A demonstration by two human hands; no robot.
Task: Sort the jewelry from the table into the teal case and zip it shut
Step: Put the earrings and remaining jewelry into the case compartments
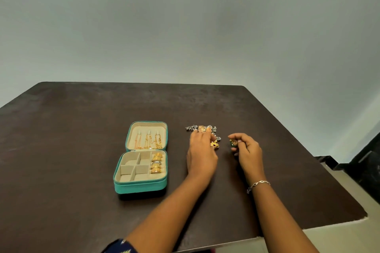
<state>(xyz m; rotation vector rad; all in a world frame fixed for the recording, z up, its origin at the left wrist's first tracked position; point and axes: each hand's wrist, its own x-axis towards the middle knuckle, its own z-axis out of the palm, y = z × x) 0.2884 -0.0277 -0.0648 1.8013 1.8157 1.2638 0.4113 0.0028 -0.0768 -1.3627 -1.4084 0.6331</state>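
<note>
- Teal case (141, 186) lies open on the dark table (72, 139), to the left of both hands, well apart from the right one and near but not touching the left.
- Its long axis runs away from the person: the lid half sits at the far end, the tray half nearest the camera, hinge across the middle.
- Gold chains (148, 139) hang in the beige lid; gold rings (157, 163) fill the tray's right-hand column, and the other compartments look bare.
- Loose jewelry pile (205, 129), silver and gold pieces mixed, lies on the table right of the case, stretched roughly left to right.
- Left hand (200, 156) rests palm down over the near edge of the pile, fingers close together and curled onto the pieces; whether they pinch one I cannot tell.
- A small gold piece with a red centre (214, 145) sits just beside that hand's fingertips, at their right.
- Right hand (247, 151) is right of the pile, thumb and forefinger pinching a gold-and-green earring (233, 142), the other fingers curled under.
- A silver bracelet (259, 185) circles the right wrist.
</note>
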